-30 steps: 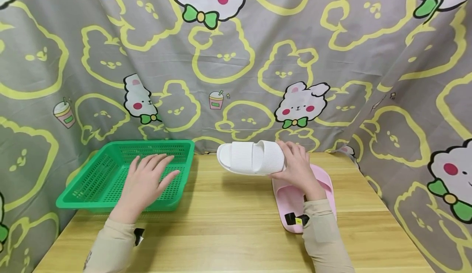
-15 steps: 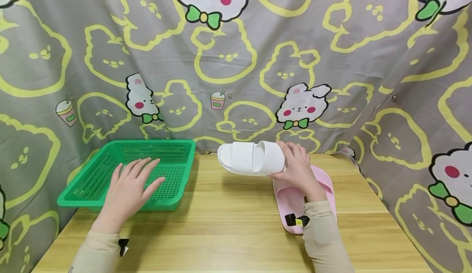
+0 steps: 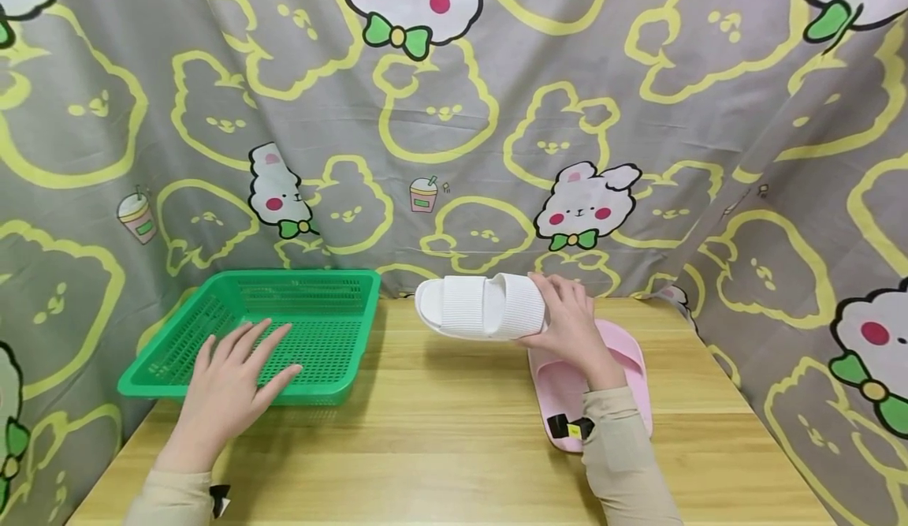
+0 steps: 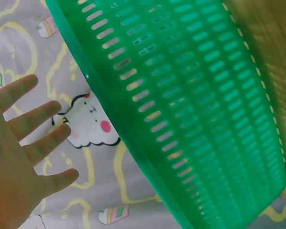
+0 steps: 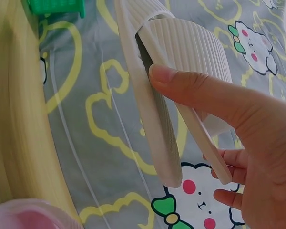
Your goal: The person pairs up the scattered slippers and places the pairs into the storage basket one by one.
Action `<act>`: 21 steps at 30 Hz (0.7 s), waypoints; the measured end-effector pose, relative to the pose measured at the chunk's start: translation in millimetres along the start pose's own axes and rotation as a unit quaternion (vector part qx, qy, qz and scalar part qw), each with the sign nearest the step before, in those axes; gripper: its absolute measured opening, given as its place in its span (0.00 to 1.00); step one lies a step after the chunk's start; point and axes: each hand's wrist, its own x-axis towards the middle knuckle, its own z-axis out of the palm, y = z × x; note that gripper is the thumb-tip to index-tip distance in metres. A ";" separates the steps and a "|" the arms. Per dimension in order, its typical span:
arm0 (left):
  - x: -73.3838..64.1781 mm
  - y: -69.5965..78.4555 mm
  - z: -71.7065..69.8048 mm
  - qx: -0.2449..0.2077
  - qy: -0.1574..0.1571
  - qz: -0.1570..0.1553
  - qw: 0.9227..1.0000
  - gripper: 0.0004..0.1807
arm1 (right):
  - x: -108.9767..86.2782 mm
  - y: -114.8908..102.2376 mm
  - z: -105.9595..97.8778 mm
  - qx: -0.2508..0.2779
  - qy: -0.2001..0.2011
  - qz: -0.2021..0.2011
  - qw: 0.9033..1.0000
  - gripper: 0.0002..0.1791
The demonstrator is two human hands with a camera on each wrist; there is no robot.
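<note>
My right hand (image 3: 567, 329) grips white ribbed-strap slippers (image 3: 464, 305) by one end and holds them sideways above the table. Two white soles (image 5: 155, 129) show in the right wrist view, parting towards the gripped end, with the thumb pressed along them and the other fingers on the far side. A pink slipper (image 3: 556, 388) lies on the table below that hand, partly hidden by the forearm. My left hand (image 3: 230, 388), fingers spread and holding nothing, overlaps the near left part of a green plastic basket (image 3: 365, 313). In the left wrist view the hand (image 4: 19, 157) is apart from the basket's rim.
The basket stands at the left back of the wooden table (image 3: 426, 447); its bottom shows bare slots. A grey curtain (image 3: 454, 155) with cartoon prints hangs behind and at both sides, close to the table's edges.
My left hand has drawn back to the left and towards me, over the basket's near edge. My right hand still holds the white slippers at nearly the same spot.
</note>
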 end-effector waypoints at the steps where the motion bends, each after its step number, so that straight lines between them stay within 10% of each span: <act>1: -1.4 -0.9 0.0 -0.001 -0.004 -0.002 1.000 0.37 | 0.2 -1.1 0.6 -0.001 -0.001 -0.001 1.000 0.60; 21: -24.8 -22.3 -3.3 -0.014 -0.042 -0.037 0.998 0.40 | 8.7 -26.5 15.7 -0.015 -0.024 -0.020 0.999 0.60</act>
